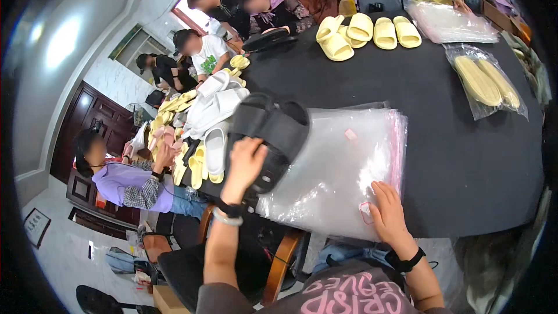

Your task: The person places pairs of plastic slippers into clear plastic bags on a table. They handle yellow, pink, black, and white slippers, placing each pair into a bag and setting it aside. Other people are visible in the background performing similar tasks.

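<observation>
My left hand [247,161] is closed on a pair of black slide slippers [285,125], its fingers curled at the near part of the pair. The slippers overlap the left edge of a stack of clear plastic bags [325,163] with a pink strip along the right side. On the stack's near right corner rests my right hand [390,212], fingers stretched and thumb apart, next to a small red-outlined label [366,213]. It holds nothing that I can see.
White slippers [215,102] and yellow slippers [197,166] heap up on the left. Yellow pairs [386,34] stand at the back, and a bagged pair [488,81] lies right. More plastic bags [453,22] lie far right. Several people are around the black table [465,180]; a chair [285,264] stands near me.
</observation>
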`<control>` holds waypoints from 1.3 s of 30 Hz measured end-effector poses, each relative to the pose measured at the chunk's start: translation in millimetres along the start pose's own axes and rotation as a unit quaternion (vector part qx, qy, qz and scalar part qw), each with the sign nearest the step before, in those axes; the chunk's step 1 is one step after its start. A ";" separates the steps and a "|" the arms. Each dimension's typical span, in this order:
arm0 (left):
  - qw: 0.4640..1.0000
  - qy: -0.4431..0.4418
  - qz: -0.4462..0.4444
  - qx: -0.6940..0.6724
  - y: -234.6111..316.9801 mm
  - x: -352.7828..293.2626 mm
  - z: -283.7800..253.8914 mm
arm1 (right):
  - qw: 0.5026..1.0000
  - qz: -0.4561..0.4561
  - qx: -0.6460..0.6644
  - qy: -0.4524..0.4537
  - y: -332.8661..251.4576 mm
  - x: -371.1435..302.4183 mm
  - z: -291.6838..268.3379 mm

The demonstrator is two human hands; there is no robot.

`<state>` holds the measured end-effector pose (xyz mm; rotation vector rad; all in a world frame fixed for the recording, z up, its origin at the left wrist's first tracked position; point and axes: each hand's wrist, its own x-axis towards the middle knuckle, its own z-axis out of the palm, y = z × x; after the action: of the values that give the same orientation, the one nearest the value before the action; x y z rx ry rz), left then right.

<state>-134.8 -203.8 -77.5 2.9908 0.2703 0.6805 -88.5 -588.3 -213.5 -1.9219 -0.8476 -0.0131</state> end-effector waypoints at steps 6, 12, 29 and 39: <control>0.993 0.112 -0.013 0.023 -184.7 72.5 -41.3 | 1.000 0.006 -0.015 -0.003 -2.5 0.0 3.2; 0.979 0.070 -0.191 0.031 -275.6 110.6 -24.1 | 0.999 0.031 -0.041 0.016 -3.7 -0.2 5.4; 0.995 0.093 -0.026 -0.001 -139.6 12.2 3.2 | 0.989 -0.058 -0.129 0.041 -34.3 9.9 0.1; 0.857 -0.185 -0.215 -0.430 -58.6 -75.0 96.8 | 0.992 0.124 -0.001 0.025 8.0 2.7 -13.2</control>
<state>-168.5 -162.2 -202.2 2.0256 0.4415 0.0987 -77.5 -599.4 -212.2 -2.0083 -0.5710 0.0885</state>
